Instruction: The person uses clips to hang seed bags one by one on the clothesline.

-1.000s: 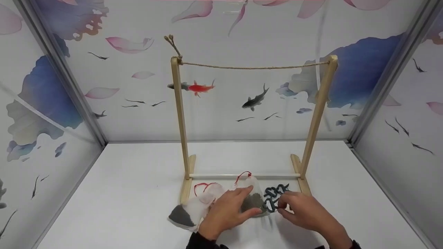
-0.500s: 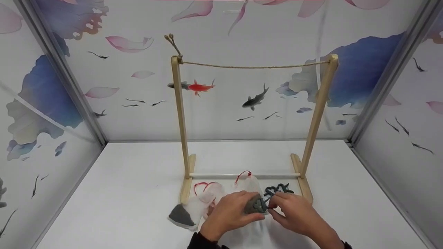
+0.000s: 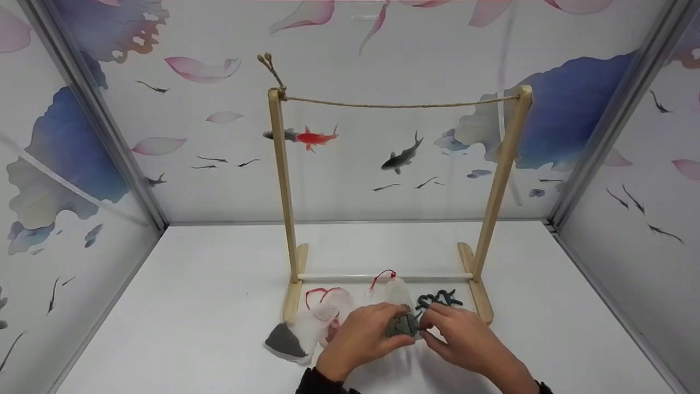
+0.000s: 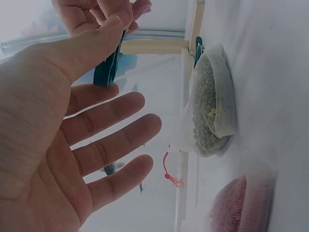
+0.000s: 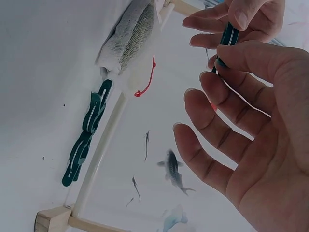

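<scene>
A dark green clip point(image 4: 107, 70) is held between both hands, raised above the table. My right hand point(image 3: 465, 339) pinches one end of it between thumb and forefinger; in the right wrist view its other fingers are loosely bent. My left hand point(image 3: 363, 336) holds the other end between thumb and forefinger, its remaining fingers spread. Behind the hands lies a white mesh bag point(image 4: 215, 101) with grey-green filling and a red drawstring point(image 5: 147, 82), partly hidden in the head view. Several more dark green clips point(image 5: 87, 133) lie right of that bag.
A wooden stand point(image 3: 283, 186) with a slack twine line point(image 3: 404, 105) stands behind the hands. A mesh bag with dark grey filling point(image 3: 287, 340) and one with pinkish filling point(image 4: 236, 205) lie to the left. Printed panels point(image 3: 350, 180) enclose the white table point(image 3: 208, 306).
The right hand has lifted a clip from the pile and brought it left. The left hand has met it and taken hold of its other end. The bags and stand stay put.
</scene>
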{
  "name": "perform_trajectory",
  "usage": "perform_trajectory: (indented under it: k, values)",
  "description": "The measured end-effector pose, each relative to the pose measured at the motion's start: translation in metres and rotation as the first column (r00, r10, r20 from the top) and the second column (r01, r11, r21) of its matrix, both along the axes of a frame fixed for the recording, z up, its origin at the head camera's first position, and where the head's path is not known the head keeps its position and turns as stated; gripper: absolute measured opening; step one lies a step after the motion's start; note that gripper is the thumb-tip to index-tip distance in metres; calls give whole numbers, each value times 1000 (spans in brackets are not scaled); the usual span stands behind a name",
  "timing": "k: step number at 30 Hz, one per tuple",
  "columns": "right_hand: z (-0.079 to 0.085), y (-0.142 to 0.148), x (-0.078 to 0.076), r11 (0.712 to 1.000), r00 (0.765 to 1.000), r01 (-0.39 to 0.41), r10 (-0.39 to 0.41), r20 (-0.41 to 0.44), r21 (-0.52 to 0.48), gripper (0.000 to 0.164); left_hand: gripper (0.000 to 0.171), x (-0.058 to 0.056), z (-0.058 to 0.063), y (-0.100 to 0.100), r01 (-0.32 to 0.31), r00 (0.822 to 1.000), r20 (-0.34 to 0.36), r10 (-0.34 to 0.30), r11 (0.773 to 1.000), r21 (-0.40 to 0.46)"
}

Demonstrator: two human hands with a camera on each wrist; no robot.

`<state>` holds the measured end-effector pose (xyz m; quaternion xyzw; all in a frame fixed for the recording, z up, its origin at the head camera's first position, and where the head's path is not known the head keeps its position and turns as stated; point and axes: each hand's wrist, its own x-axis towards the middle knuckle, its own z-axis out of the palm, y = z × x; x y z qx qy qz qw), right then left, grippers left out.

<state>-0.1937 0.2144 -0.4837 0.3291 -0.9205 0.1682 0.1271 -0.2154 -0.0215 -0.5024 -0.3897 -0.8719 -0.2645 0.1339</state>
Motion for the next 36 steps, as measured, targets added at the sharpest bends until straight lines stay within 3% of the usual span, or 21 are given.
perform_trajectory:
  k: [8,15,19,27,36]
  values:
    - [-2,4,-5,999,997,0,-3,-79,-39,20,46,-1,0,-3,-24,998,60,22,1000,20]
    - [2,14,-9,997,996,48,-52,-68,-58,57,50,-3,4,-11,-80,989,124,75,996,39]
    - [3,17,-10,997,997,48,-51,-50,-63,68,51,-3,7,-11,-67,988,140,60,997,47]
    - [4,18,-12,995,996,-32,23,-88,-99,59,48,-3,7,-5,9,993,114,-17,997,75]
    - [0,18,-12,994,999,-16,11,-42,-112,52,50,-3,6,-6,15,982,185,-32,995,94]
